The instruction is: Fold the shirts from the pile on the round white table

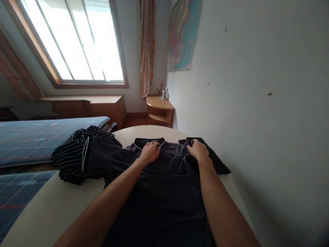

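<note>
Dark shirt (pixel 164 195) spread on pale table (pixel 151 129); collar (pixel 138 141) points away from person, long axis near-to-far; left hand (pixel 149 152) at collar, fingers close together, cannot tell if gripping; right hand (pixel 199 150) near right sleeve (pixel 216 159), cannot tell if pinching; wall poster (pixel 183 37) too blurred to read.

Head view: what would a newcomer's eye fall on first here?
Probably the bright window at upper left. Next, the dark shirt on the pale table, with the left hand at its collar and the right hand farther right. Striped cloth lies bunched at left.
</note>
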Motion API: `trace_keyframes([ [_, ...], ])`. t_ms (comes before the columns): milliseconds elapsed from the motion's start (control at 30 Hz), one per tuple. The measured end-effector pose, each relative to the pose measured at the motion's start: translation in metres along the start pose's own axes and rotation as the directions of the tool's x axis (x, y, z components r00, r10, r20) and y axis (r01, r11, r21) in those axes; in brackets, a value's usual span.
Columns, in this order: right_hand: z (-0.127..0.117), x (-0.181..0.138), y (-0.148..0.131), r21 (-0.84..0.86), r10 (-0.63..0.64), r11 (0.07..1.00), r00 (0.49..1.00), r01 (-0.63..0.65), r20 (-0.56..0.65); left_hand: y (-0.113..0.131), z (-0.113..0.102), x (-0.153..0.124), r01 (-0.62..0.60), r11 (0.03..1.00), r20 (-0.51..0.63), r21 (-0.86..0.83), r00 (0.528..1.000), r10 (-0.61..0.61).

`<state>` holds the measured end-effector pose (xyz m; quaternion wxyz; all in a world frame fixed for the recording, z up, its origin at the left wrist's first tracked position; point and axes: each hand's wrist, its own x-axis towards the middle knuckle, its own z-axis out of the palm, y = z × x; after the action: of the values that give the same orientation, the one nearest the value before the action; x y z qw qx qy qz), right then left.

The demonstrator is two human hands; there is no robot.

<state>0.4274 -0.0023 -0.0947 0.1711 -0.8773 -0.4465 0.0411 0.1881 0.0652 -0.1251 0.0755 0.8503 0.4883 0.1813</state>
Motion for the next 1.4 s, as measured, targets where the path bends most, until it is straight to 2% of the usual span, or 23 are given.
trace_keyframes([
  [133,0.009,0.008,0.004,0.110,-0.024,0.994,1.000,0.023,0.006,-0.008,0.010,0.020,-0.040,0.994,0.007,-0.102,0.999,0.041],
  [267,0.013,0.016,0.005,0.167,-0.054,0.985,0.998,0.049,0.024,-0.014,0.021,0.035,-0.033,0.979,-0.013,-0.199,0.999,0.031],
  [533,0.016,0.028,0.007,0.411,-0.081,0.907,0.996,0.088,-0.033,-0.017,0.037,0.041,-0.005,0.964,-0.129,-0.267,0.991,-0.030],
  [700,0.004,0.035,0.014,0.474,-0.005,0.875,0.980,0.100,-0.197,-0.018,0.035,0.041,0.024,0.975,-0.176,-0.222,0.982,-0.064],
  [833,-0.005,0.039,0.025,0.509,0.142,0.857,0.911,0.082,-0.386,-0.015,0.038,0.039,0.015,0.989,-0.124,-0.144,0.992,-0.033],
  [900,-0.005,0.040,0.029,0.509,0.182,0.857,0.883,0.073,-0.433,-0.011,0.037,0.036,-0.014,0.995,-0.099,-0.098,0.995,0.004],
  [1000,-0.001,0.040,0.033,0.433,0.181,0.901,0.908,0.000,-0.377,-0.003,0.033,0.029,-0.036,0.999,-0.092,-0.034,0.995,0.033],
  [1167,0.010,0.035,0.033,0.282,0.163,0.952,0.975,-0.116,-0.149,0.014,0.025,0.011,-0.007,0.999,-0.075,0.036,0.997,0.010],
  [1300,0.014,0.032,0.030,0.256,0.148,0.959,0.985,-0.120,-0.090,0.024,0.028,-0.006,0.017,0.998,-0.032,0.067,0.999,-0.015],
  [1400,0.014,0.030,0.026,0.229,0.079,0.971,0.996,-0.067,-0.046,0.024,0.030,-0.012,-0.007,0.998,0.028,0.066,1.000,0.005],
])
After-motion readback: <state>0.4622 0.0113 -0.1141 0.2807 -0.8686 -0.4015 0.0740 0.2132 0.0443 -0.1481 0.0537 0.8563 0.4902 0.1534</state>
